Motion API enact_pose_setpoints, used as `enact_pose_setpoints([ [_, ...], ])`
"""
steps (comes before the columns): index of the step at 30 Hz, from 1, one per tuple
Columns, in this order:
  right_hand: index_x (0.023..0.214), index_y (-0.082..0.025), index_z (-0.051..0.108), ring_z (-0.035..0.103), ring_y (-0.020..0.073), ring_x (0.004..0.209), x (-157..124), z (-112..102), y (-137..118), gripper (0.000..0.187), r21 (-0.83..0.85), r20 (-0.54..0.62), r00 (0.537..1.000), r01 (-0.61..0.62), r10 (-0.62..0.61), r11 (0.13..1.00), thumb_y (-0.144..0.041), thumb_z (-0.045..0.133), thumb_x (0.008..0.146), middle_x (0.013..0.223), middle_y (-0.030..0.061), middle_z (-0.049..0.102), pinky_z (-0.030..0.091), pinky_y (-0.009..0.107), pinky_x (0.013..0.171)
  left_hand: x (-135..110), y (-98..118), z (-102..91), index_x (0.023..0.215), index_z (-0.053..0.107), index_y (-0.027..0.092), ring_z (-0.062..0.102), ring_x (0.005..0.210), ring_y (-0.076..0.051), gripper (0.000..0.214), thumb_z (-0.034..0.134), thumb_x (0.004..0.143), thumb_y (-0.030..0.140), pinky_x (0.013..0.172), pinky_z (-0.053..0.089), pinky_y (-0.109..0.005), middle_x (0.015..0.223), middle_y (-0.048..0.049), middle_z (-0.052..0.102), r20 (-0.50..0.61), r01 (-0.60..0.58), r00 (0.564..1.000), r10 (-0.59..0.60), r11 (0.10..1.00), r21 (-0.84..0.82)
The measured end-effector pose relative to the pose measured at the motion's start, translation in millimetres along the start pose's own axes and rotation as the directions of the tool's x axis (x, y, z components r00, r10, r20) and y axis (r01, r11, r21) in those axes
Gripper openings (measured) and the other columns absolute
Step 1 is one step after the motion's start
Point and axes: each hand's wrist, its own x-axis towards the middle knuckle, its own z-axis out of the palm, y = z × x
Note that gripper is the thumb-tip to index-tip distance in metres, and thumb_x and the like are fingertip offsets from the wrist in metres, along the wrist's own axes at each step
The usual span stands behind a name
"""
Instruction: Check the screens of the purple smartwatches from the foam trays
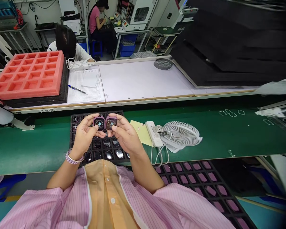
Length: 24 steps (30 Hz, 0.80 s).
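Note:
My left hand (84, 135) pinches a small pink watch body (99, 122) with a dark screen. Beside it, my right hand (124, 133) grips a second pink watch body (111, 122). The two pieces are held side by side, touching, above a black foam tray (73, 127) on the green belt. The tray's pockets hold several shiny dark watch parts (119, 154). A pale bracelet sits on my left wrist.
A white desk fan (180, 135), a power strip (153, 132) and a yellow note (140, 131) lie right of the tray. A second black tray with pink parts (193, 181) sits lower right. A red foam tray (30, 73), papers and a pen lie beyond. Two people work in the background.

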Motion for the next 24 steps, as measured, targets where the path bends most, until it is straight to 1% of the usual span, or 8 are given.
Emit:
enact_pose_setpoints([
  [4, 0.123, -0.025, 0.061, 0.061, 0.0140, 0.066, -0.6, 0.4, -0.6, 0.038, 0.010, 0.006, 1.000, -0.003, 0.003, 1.000, -0.030, 0.074, 0.087, 0.094, -0.0005, 0.066, 0.050, 0.032, 0.066, 0.4, 0.7, -0.5, 0.120, 0.061, 0.017, 0.074, 0.060, -0.013, 0.042, 0.074, 0.082, 0.029, 0.059, 0.067, -0.024, 0.110, -0.0065, 0.072, 0.015, 0.003, 1.000, -0.003, 1.000, 0.008],
  [11, 0.122, -0.025, 0.061, 0.059, 0.0143, 0.065, -0.6, 0.5, -0.2, 0.037, -0.022, -0.006, 1.000, 0.007, -0.007, 1.000, -0.038, 0.076, 0.090, 0.090, -0.0007, 0.064, 0.051, 0.032, 0.065, 0.9, -0.1, -0.3, 0.119, 0.061, 0.018, 0.074, 0.061, -0.012, 0.040, 0.073, 0.083, 0.031, 0.059, 0.067, -0.024, 0.111, -0.0065, 0.072, 0.044, -0.011, 0.999, 0.011, 1.000, 0.019],
  [18, 0.124, -0.025, 0.061, 0.061, 0.0134, 0.067, -2.6, -0.9, 0.6, 0.040, -0.043, -0.006, 1.000, 0.028, -0.028, 0.999, -0.029, 0.076, 0.087, 0.096, 0.0002, 0.065, 0.052, 0.031, 0.066, 1.1, -1.3, 1.4, 0.117, 0.061, 0.018, 0.075, 0.060, -0.014, 0.038, 0.074, 0.083, 0.028, 0.058, 0.067, -0.024, 0.110, -0.0064, 0.072, 0.047, -0.038, 0.998, 0.038, 0.999, 0.005],
  [24, 0.124, -0.025, 0.060, 0.060, 0.0135, 0.067, -3.4, 0.3, -0.7, 0.040, -0.063, -0.014, 1.000, 0.020, -0.021, 0.998, -0.029, 0.076, 0.087, 0.099, 0.0010, 0.065, 0.053, 0.032, 0.066, 2.8, -3.9, 3.6, 0.114, 0.062, 0.017, 0.073, 0.057, -0.011, 0.039, 0.078, 0.082, 0.033, 0.056, 0.066, -0.023, 0.111, -0.0071, 0.073, 0.011, -0.035, 0.999, 0.035, 0.999, 0.040],
])
